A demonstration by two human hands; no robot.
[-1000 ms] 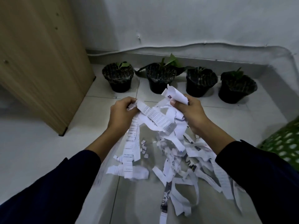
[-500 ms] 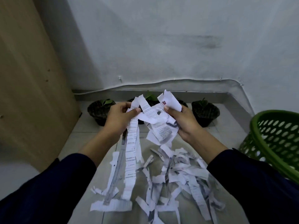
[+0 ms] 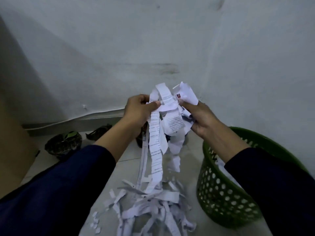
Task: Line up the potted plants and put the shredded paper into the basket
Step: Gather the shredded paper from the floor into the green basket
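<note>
My left hand (image 3: 138, 113) and my right hand (image 3: 201, 119) both grip a bunch of white shredded paper strips (image 3: 170, 113), raised at chest height in front of the wall. Long strips hang down from the bunch toward the floor. A pile of shredded paper (image 3: 153, 212) lies on the tiles below. The green perforated basket (image 3: 219, 189) stands at the right, partly under my right forearm, with some paper inside. One black potted plant (image 3: 64, 144) shows at the left; others behind my left arm are mostly hidden.
A wooden cabinet (image 3: 12, 150) stands at the far left. The grey wall and its baseboard (image 3: 76, 119) close off the back. Bare floor tiles (image 3: 126, 160) lie between the pots and the paper pile.
Both hands have lifted the paper bunch higher and moved it right. The view has tilted up and right, so more of the basket shows and the pots have dropped behind my left arm.
</note>
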